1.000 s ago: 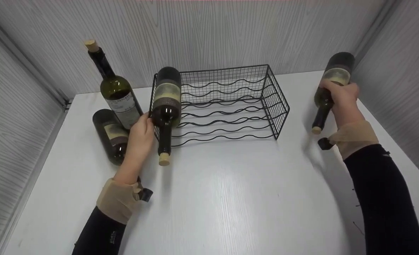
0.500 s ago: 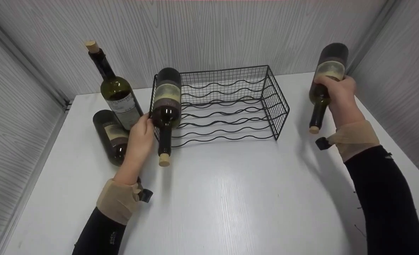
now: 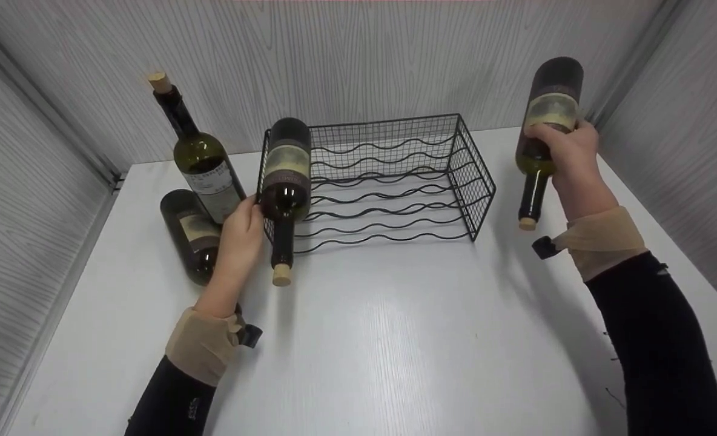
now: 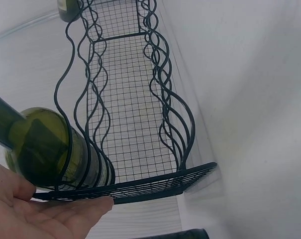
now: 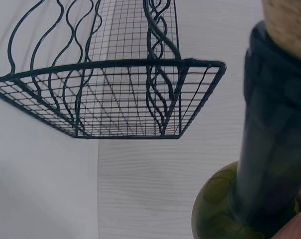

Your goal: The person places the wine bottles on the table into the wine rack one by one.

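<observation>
One bottle [image 3: 287, 163] lies in the left end of the wire rack [image 3: 383, 177], near the tabletop's [image 3: 383, 339] back edge, the left hand [image 3: 243, 233] pinching the rack's end wall. The right hand [image 3: 571, 154] grasps a second bottle [image 3: 555, 109] by the back right corner, not yet racked. With a standing bottle [image 3: 204, 163] and a lying bottle [image 3: 192, 233] toward the left edge, I'd judge it early going.

Around one wire rack [image 3: 472, 181], four bottles show: one racked bottle [image 3: 287, 160] at its left end, one upright bottle [image 3: 210, 175] and one lying bottle [image 3: 183, 224] left of it, and one held bottle [image 3: 552, 109] right of it. Three corks show: one cork [image 3: 159, 82] left of the rack, one cork [image 3: 281, 275] in front, one cork [image 3: 527, 224] right. There are two hands, the left hand [image 3: 241, 233] at its left end, the right hand [image 3: 567, 151] to its right.
</observation>
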### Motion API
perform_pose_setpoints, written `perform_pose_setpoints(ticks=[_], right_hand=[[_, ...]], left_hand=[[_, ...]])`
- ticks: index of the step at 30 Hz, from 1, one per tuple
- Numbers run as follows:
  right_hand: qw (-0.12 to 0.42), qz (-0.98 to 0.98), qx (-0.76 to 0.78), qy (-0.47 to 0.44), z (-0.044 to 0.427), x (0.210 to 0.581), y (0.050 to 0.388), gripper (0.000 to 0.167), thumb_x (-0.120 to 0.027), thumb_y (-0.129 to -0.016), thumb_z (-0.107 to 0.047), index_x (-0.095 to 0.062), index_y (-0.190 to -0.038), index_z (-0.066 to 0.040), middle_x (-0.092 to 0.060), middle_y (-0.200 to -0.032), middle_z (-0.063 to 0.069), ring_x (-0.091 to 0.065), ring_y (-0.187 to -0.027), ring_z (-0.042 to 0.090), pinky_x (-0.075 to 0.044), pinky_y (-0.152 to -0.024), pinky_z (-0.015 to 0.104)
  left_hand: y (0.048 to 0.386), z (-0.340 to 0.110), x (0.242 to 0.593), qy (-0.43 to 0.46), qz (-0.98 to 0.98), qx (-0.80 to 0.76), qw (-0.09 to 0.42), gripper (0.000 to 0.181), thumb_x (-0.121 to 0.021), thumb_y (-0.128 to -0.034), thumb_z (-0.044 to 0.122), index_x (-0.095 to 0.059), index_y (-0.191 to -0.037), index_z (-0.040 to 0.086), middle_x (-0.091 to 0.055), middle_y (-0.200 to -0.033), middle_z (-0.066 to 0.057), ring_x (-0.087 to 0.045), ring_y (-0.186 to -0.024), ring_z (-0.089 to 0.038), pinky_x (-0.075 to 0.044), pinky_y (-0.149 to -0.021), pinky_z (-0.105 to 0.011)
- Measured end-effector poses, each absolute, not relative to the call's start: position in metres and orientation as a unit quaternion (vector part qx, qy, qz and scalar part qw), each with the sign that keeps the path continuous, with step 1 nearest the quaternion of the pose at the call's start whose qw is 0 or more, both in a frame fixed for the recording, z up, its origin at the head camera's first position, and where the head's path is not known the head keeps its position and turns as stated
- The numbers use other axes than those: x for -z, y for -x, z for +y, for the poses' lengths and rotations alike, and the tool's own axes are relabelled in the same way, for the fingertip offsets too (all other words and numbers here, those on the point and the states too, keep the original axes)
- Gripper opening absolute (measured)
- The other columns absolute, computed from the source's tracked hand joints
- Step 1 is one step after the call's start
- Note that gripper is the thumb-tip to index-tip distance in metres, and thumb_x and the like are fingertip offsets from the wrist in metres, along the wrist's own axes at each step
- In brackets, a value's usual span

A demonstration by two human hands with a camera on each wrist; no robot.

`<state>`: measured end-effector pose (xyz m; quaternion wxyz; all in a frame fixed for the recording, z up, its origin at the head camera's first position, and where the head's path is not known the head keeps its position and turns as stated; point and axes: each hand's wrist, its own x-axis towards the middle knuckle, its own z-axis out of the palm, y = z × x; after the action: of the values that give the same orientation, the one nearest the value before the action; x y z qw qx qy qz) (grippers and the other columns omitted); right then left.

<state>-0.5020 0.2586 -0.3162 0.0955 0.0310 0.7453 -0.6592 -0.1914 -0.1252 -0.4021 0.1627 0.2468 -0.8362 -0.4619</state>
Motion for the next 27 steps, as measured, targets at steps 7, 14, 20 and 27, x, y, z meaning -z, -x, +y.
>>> perform_pose_setpoints(ticks=[7,14,20,27], right_hand=[[0.086,0.748,0.658,-0.004,0.250,0.314,0.491,0.099,-0.080,-0.090,-0.025,-0.020,-0.167,-0.011,-0.048,-0.127,-0.005,-0.051,-0.130,0.018,-0.043,-0.123,0.037],[0.080,0.754,0.651,0.026,0.235,0.310,0.480,0.092,-0.080,-0.089,-0.023,-0.028,-0.164,-0.009,-0.050,-0.125,-0.004,-0.054,-0.124,0.017,-0.045,-0.120,0.039],[0.080,0.754,0.650,0.046,0.225,0.310,0.472,0.088,-0.079,-0.089,-0.018,-0.033,-0.163,-0.009,-0.052,-0.124,-0.004,-0.055,-0.122,0.018,-0.046,-0.119,0.042],[0.083,0.755,0.648,0.060,0.218,0.310,0.465,0.087,-0.080,-0.089,-0.019,-0.034,-0.162,-0.010,-0.052,-0.125,-0.004,-0.055,-0.120,0.018,-0.047,-0.115,0.042]], left_hand=[[0.191,-0.124,0.402,-0.251,-0.836,0.460,0.162,0.050,-0.028,-0.1157,0.016,-0.040,-0.157,-0.009,-0.046,-0.161,-0.030,-0.043,-0.153,-0.042,-0.033,-0.131,-0.051],[0.190,-0.122,0.401,-0.253,-0.836,0.458,0.165,0.050,-0.029,-0.1150,0.015,-0.041,-0.157,-0.008,-0.047,-0.160,-0.030,-0.045,-0.152,-0.042,-0.034,-0.131,-0.052],[0.189,-0.122,0.401,-0.255,-0.831,0.466,0.166,0.050,-0.029,-0.1153,0.017,-0.040,-0.158,-0.006,-0.047,-0.162,-0.028,-0.045,-0.152,-0.041,-0.034,-0.131,-0.050],[0.184,-0.118,0.394,-0.257,-0.818,0.489,0.159,0.051,-0.031,-0.1162,0.021,-0.038,-0.161,-0.002,-0.042,-0.167,-0.023,-0.040,-0.156,-0.037,-0.031,-0.133,-0.049]])
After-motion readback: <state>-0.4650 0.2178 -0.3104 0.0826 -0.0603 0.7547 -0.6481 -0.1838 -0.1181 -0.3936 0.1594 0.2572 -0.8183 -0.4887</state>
